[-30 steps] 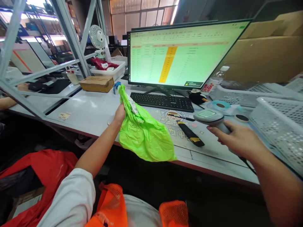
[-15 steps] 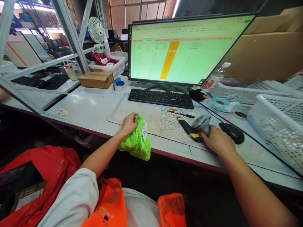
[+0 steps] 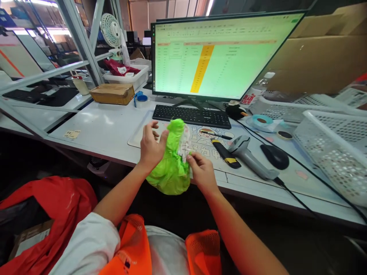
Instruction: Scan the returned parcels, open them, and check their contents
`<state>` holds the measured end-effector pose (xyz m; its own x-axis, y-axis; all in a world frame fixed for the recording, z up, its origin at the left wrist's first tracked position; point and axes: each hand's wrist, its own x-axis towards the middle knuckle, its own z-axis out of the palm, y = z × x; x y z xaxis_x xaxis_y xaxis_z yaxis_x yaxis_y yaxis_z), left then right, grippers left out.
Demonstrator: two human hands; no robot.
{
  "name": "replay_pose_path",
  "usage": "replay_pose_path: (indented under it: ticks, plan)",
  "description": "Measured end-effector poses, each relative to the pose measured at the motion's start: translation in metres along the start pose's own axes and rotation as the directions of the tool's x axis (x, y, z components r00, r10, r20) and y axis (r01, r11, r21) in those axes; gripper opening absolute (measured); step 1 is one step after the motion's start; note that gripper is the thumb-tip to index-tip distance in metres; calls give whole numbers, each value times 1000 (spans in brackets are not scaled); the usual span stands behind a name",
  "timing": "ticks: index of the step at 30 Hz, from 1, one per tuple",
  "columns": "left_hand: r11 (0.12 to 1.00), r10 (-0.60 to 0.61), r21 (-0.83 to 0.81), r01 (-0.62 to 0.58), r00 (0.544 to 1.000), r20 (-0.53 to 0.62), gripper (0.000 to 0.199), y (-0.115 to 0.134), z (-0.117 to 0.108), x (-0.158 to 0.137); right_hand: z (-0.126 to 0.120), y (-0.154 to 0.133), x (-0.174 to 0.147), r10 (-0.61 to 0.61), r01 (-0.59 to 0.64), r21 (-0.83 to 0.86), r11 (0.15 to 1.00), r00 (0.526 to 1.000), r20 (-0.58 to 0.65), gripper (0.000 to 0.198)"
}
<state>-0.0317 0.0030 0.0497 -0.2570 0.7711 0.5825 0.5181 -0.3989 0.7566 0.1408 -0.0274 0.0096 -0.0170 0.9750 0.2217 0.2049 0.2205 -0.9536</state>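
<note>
A crumpled bright green plastic bag [image 3: 169,173] with a white label [image 3: 185,141] hangs over the desk's front edge. My right hand [image 3: 203,172] pinches it at the label's lower edge, thumb against fingers. My left hand [image 3: 151,147] is at the bag's left side, fingers apart and slightly curled, the thumb against or very near the plastic. Right of the hands, a grey barcode scanner [image 3: 252,162] lies on the desk mat with its cable running off the front. Beside it are a yellow and black utility knife [image 3: 226,153] and a black pen [image 3: 216,135].
Behind the mat stand a black keyboard [image 3: 190,117] and a large monitor [image 3: 200,61]. A mouse [image 3: 274,156], tape roll [image 3: 262,121] and white baskets [image 3: 335,145] are at right. At left are a cardboard box [image 3: 112,94], blue tape [image 3: 141,98] and a metal frame [image 3: 77,42].
My right hand has let go of the barcode scanner, leaving it on the mat, and come left to the bag. My left hand has loosened its hold; the bag is raised and turned, showing more label.
</note>
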Motion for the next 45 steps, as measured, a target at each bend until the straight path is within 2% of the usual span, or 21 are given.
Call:
replay_pose_path:
  ticks: [2,4,6,9,12,14,16,18,20,24,27,29,31,32,33,36,37,38,41,43,45]
  plan:
    - [992,15,123,-14,1000,-7,59,5,-5,-13,2,-10,4,22,-16,107,994,998,-55,30]
    - [980,39,193,-50,997,60,46,7,-4,-22,0,-21,7,5,3,114,994,998,-69,30]
    - [977,46,201,-63,995,86,31,-1,0,-20,-7,-26,14,-69,65,-26,998,984,-162,31]
    - [977,-72,206,55,995,72,41,-27,5,0,-29,-17,33,-182,78,-352,933,945,-273,31]
    - [954,-187,262,143,970,152,29,-43,6,21,-51,0,51,-169,46,-564,825,971,-167,30]
    - [963,-98,261,69,990,97,11,-35,10,26,-58,9,59,-147,37,-631,775,982,-122,30]
    - [975,79,207,-81,997,22,19,-15,19,21,-57,14,62,-129,28,-659,751,986,-104,30]
    - [963,213,141,-228,970,113,22,2,34,11,-52,18,63,-107,27,-687,726,991,-75,30]
    - [945,232,144,-295,911,340,24,5,52,0,-47,22,65,-76,24,-725,688,996,-40,31]
    - [877,11,341,-340,723,691,60,-31,72,-15,-54,33,72,46,-30,-815,578,999,-5,29]
    - [850,-106,368,-377,562,820,79,-59,63,-14,-65,41,77,134,-35,-861,508,990,39,27]
    - [843,-163,384,-377,502,849,93,-63,53,-7,-70,43,79,169,-24,-878,478,984,65,26]
    - [835,-217,412,-364,470,856,105,-57,45,2,-70,43,81,193,-15,-890,455,978,82,25]
    - [833,-227,425,-356,480,848,104,-51,43,6,-69,43,81,201,-14,-896,444,976,85,25]
    - [834,-213,432,-345,521,827,96,-44,43,10,-68,42,82,208,-15,-902,432,975,83,25]
    - [854,-8,381,-354,724,690,45,-22,56,15,-64,40,82,221,-38,-919,393,974,55,29]
    - [852,68,357,-382,759,648,35,-18,63,15,-63,39,81,225,-42,-923,383,973,49,30]
    - [846,115,339,-412,761,639,31,-16,71,13,-63,38,80,227,-44,-926,376,973,46,30]
    - [848,91,303,-436,681,726,23,-22,88,4,-66,35,75,204,-38,-932,362,978,40,36]
    - [872,56,283,-398,656,752,31,-33,92,-3,-69,36,71,117,82,-929,362,984,132,40]
    - [889,45,266,-372,650,759,45,-44,90,-7,-76,41,69,31,271,-901,340,954,299,41]
